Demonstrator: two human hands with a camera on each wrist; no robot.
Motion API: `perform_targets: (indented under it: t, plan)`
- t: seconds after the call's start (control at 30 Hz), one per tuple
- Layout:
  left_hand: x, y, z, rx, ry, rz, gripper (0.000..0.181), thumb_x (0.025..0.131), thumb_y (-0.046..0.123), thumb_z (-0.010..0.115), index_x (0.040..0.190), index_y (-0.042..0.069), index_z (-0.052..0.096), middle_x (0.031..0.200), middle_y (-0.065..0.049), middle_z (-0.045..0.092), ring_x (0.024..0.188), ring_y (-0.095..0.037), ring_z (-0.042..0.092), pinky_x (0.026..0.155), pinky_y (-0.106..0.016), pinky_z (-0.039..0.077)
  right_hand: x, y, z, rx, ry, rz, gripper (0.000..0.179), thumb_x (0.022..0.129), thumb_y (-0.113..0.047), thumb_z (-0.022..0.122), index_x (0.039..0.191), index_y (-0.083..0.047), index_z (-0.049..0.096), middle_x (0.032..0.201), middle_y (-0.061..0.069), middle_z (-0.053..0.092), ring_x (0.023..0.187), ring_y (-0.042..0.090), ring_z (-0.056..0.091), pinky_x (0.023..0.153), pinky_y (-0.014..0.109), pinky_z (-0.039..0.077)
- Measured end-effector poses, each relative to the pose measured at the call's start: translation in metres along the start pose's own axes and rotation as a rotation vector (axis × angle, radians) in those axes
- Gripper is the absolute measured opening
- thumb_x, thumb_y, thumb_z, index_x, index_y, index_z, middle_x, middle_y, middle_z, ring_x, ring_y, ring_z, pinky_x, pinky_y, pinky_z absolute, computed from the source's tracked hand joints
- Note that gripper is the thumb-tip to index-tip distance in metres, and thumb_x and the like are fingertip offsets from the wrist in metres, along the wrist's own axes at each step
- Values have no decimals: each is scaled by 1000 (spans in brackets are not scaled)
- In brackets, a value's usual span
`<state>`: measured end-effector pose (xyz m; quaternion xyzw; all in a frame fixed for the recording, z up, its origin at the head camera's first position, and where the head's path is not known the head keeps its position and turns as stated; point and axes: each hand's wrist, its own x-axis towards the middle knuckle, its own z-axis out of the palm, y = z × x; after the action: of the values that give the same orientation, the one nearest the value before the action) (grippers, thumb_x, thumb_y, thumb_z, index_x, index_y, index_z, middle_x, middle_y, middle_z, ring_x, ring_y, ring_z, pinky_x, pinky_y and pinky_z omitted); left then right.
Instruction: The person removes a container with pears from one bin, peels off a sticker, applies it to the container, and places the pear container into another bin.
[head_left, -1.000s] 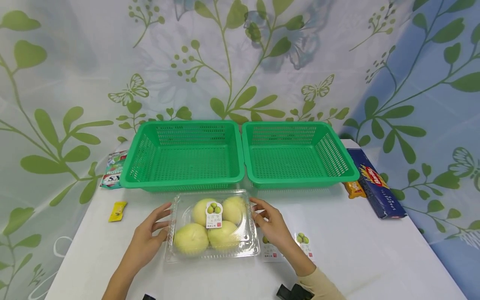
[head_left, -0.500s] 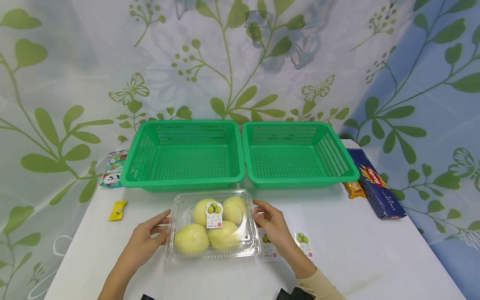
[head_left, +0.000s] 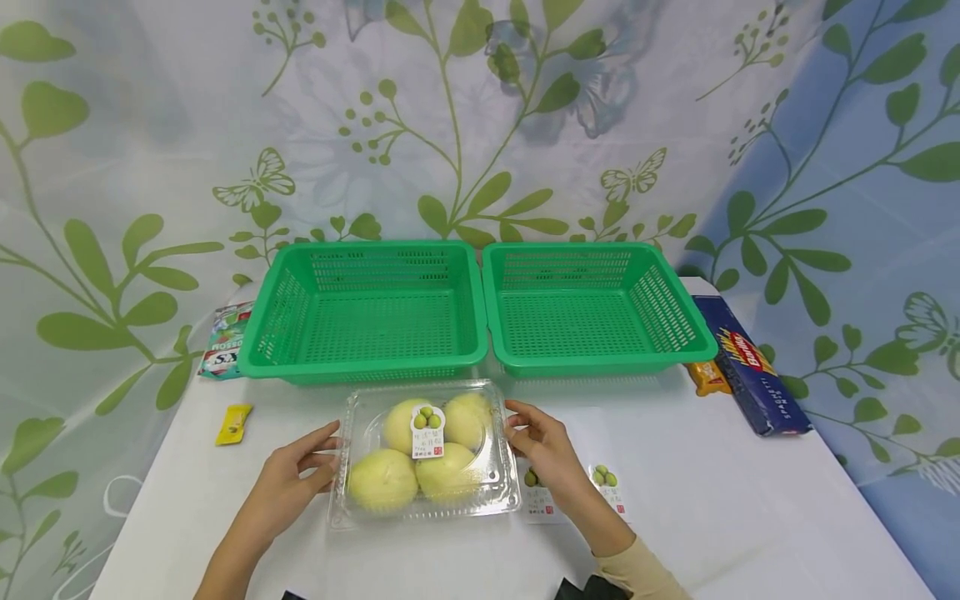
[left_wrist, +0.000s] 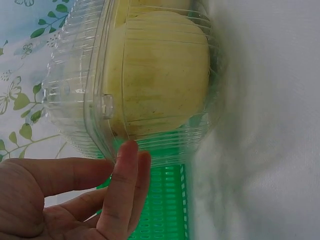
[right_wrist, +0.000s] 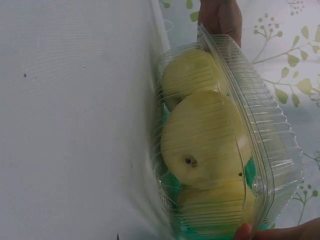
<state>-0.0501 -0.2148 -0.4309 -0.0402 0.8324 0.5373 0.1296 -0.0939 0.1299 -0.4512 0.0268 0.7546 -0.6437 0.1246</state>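
A clear plastic clamshell box (head_left: 495, 487) with several pale-yellow, pear-like fruits (head_left: 382, 481) lies in front of the green baskets, its lid down. On its lid lies a white paper label (head_left: 428, 442) with a green-fruit picture. My left hand (head_left: 296, 471) is at the box's left side; in the left wrist view its thumb (left_wrist: 80, 172) meets the lid rim while fingertips (left_wrist: 126, 162) pinch from below. My right hand (head_left: 551, 454) grips the opposite rim, with one fingertip (right_wrist: 243, 231) below the flange in the right wrist view.
Two green baskets, left (head_left: 367, 367) and right (head_left: 600, 364), stand side by side behind the box. Label cards (head_left: 609, 490) lie by my right forearm. A spaghetti box (head_left: 753, 367) and orange packet (head_left: 708, 378) sit right; a yellow packet (head_left: 233, 424) and candy bag (head_left: 223, 346) left.
My left hand has shifted slightly left and toward me, its upper fingers drawing back along the box's side. The right hand and the box stay nearly in place.
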Motion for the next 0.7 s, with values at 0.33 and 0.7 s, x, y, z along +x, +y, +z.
perform_targets:
  t: [0.33,0.7]
  plan:
    - [-1,4,0,-17,7,-45,56,98,2,56,152,2,40,142,-24,55,109,-10,66,79,-23,62,-4,-4,0,17,26,6,44,100,-2,52,144,-7,54,117,15,59,88,15,57,77,26,54]
    - [-4,10,-6,-98,-13,-35,56,98,-1,54,153,4,41,144,-25,53,99,8,62,79,-24,62,-12,-15,-5,73,13,-8,48,98,2,50,145,-5,52,121,16,57,92,13,56,80,24,54]
